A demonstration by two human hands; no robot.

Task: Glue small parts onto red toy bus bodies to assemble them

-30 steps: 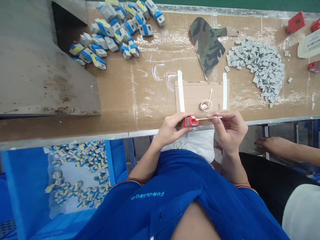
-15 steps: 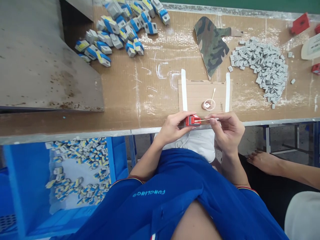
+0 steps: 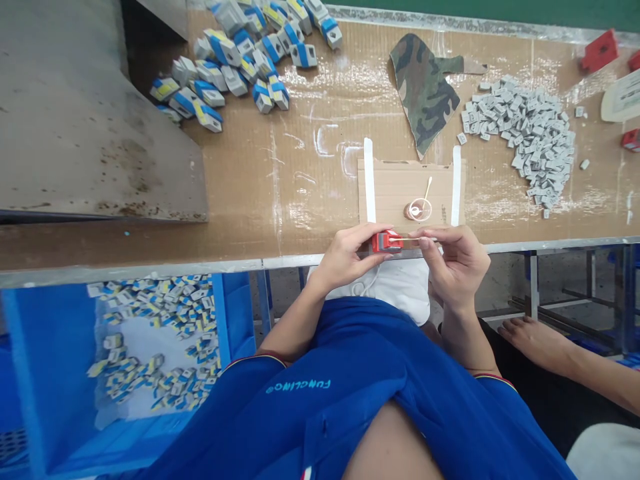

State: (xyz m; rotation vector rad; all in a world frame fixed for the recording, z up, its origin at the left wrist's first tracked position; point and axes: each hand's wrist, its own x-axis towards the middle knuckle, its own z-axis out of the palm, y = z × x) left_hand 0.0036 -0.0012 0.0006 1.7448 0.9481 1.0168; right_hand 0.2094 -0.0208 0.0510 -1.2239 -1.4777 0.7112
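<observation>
Light, stiff red plastic block (image 3: 387, 241) grasped by its sides in the left hand (image 3: 347, 257), thin, easily bent cotton swab (image 3: 413, 238) pinched by its shaft in the right hand (image 3: 457, 263).

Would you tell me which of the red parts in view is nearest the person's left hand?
It is the red part in the left hand, the only one held; the other red parts lie at the upper right of the table.

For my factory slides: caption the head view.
Left hand holds red part, right hand touches a cotton swab to it.
</observation>
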